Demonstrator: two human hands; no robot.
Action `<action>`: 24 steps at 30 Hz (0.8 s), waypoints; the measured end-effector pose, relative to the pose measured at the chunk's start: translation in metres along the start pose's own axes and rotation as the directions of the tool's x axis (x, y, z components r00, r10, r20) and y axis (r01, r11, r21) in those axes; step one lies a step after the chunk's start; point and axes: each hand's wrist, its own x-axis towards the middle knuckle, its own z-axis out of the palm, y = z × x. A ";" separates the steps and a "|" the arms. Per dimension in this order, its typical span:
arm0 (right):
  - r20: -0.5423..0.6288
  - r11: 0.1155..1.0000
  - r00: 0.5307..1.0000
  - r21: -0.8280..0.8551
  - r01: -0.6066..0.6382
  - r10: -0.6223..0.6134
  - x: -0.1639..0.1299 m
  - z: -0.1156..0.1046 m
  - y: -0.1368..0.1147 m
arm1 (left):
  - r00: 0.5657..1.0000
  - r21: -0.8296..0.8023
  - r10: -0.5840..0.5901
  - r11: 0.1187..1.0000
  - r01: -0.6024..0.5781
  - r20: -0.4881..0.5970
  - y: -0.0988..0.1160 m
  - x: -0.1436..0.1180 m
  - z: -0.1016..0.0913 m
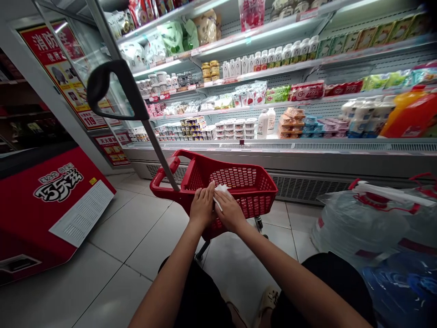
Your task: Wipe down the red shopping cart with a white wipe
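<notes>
A red plastic shopping basket on wheels (pixel 239 180) stands on the tiled floor before me, its grey pull handle (pixel 112 89) raised up to the left. My left hand (pixel 202 207) rests on the basket's near rim, fingers curled over the edge. Right beside it, my right hand (pixel 229 210) presses a small white tissue (pixel 221 190) against the same rim. The two hands touch each other. The basket's inside looks empty as far as I can see.
An open chiller (pixel 273 146) with shelves of yoghurt, milk bottles and juice runs behind the basket. A red freezer chest (pixel 51 209) stands at the left. Large water jugs in plastic wrap (pixel 368 218) sit on the floor at the right. My knees are at the bottom.
</notes>
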 end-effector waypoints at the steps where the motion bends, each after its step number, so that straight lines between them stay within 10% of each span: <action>1: 0.003 1.000 1.000 0.006 0.010 -0.010 -0.001 -0.002 0.003 | 1.000 -0.003 0.002 1.000 -0.002 0.001 -0.001 -0.001 -0.001; 12: -0.089 0.920 0.947 -0.226 -0.320 0.307 -0.093 -0.077 0.166 | 1.000 -0.004 0.010 1.000 -0.010 0.002 -0.006 -0.008 -0.002; 16: -0.130 0.894 0.931 -0.263 -0.363 0.340 -0.088 -0.063 0.143 | 1.000 0.010 0.012 1.000 -0.012 0.003 -0.006 -0.007 -0.002; 24: 0.004 0.987 1.000 -0.158 -0.004 0.005 -0.038 -0.012 0.035 | 1.000 0.027 0.020 0.999 -0.021 0.018 -0.017 -0.003 0.001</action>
